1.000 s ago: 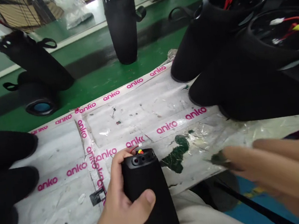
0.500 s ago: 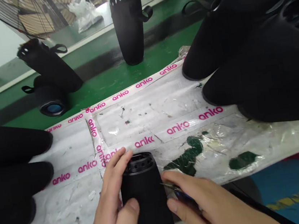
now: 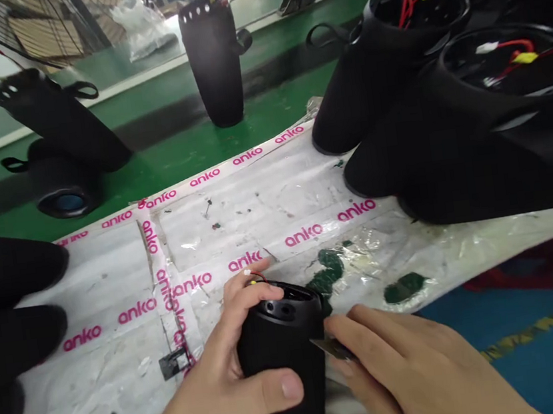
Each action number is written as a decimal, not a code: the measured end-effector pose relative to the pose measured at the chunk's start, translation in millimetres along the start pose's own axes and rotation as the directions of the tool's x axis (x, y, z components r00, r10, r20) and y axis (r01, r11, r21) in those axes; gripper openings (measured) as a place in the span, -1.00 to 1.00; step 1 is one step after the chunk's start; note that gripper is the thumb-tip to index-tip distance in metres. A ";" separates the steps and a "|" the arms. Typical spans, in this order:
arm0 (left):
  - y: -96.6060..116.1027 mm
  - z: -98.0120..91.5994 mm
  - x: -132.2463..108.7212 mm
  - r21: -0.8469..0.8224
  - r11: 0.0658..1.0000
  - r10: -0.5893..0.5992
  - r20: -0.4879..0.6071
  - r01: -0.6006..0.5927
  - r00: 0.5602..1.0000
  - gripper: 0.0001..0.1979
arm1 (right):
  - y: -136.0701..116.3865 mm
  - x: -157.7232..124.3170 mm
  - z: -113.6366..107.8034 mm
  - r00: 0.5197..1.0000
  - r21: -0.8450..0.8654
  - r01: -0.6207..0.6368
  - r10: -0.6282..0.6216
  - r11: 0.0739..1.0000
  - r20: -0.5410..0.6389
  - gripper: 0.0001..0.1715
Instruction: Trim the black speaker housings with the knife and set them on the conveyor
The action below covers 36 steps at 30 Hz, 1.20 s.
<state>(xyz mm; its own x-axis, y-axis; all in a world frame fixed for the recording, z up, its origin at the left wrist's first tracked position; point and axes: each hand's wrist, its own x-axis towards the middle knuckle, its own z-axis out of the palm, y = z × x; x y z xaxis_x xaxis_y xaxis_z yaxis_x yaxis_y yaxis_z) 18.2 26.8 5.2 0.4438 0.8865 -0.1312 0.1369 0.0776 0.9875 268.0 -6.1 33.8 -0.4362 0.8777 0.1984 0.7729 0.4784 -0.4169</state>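
A black fabric-covered cylindrical speaker housing (image 3: 286, 367) stands upright, tilted slightly, in front of me at the bottom middle. My left hand (image 3: 235, 366) is closed round its left side, the thumb across the front and the fingers over the rim. A thin red wire with a white plug (image 3: 249, 274) shows by those fingers. To the right of the housing, my right hand (image 3: 396, 360) pinches a tool with a pointed metal blade (image 3: 331, 346). The blade's tip points at the housing's upper right side; whether it touches cannot be seen. The tool's handle is hidden in the hand.
Several more black housings (image 3: 386, 72) with red wires stand at the right, others (image 3: 15, 259) at the left. One housing (image 3: 213, 67) stands on the green surface (image 3: 169, 153) behind. White sheeting with pink-lettered tape (image 3: 208, 222) covers the near work surface. A fan (image 3: 43, 27) is at the back left.
The view has shifted to the right. The housing has turned so its rim holes face differently, and the left fingers now lie over its rim. A small black-and-white piece now shows on the sheeting.
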 end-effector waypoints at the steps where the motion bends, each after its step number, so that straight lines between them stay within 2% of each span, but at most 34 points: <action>1: 1.2 -0.6 -0.4 0.059 0.998 -0.005 0.007 0.004 1.000 -0.32 | 3.3 -0.3 1.5 1.000 -0.090 0.019 -0.017 0.996 0.023 -0.77; 5: 7.6 -2.1 -8.5 0.250 0.968 -0.003 0.015 -0.001 1.000 -0.32 | 9.0 -0.2 8.2 0.999 -0.250 0.052 -0.052 0.967 0.008 -0.61; 10: 10.2 -0.2 -14.1 0.357 0.934 -0.008 0.029 -0.003 1.000 -0.24 | 7.9 5.0 6.7 0.998 -0.290 0.062 -0.060 0.955 0.014 -0.68; 18: 11.3 1.3 -8.4 0.360 0.933 -0.009 0.043 -0.007 0.999 -0.18 | 10.6 9.5 9.3 0.997 -0.343 0.066 -0.047 0.937 0.063 -0.75; 25: 10.7 4.0 -9.2 0.317 0.948 -0.046 0.022 0.037 0.999 -0.24 | 11.1 6.6 1.5 0.992 -0.303 0.116 -0.095 0.946 0.083 -0.76; 30: 11.8 7.0 -8.7 0.328 0.944 -0.047 0.017 0.039 0.999 -0.25 | 9.0 6.5 -1.0 0.993 -0.316 0.108 -0.084 0.943 0.088 -0.62; 36: 20.8 15.8 -4.7 0.310 0.950 -0.027 -0.001 0.026 1.000 -0.16 | 4.1 3.3 2.1 0.998 -0.374 0.041 -0.017 0.927 0.068 -0.49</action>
<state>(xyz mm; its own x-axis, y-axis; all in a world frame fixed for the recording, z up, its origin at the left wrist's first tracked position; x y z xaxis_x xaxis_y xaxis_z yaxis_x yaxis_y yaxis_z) 33.0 17.0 25.0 0.4391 0.8846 -0.1572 0.4158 -0.0450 0.9083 268.7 -1.3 30.9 -0.4794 0.8656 0.1449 0.8705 0.4899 -0.0465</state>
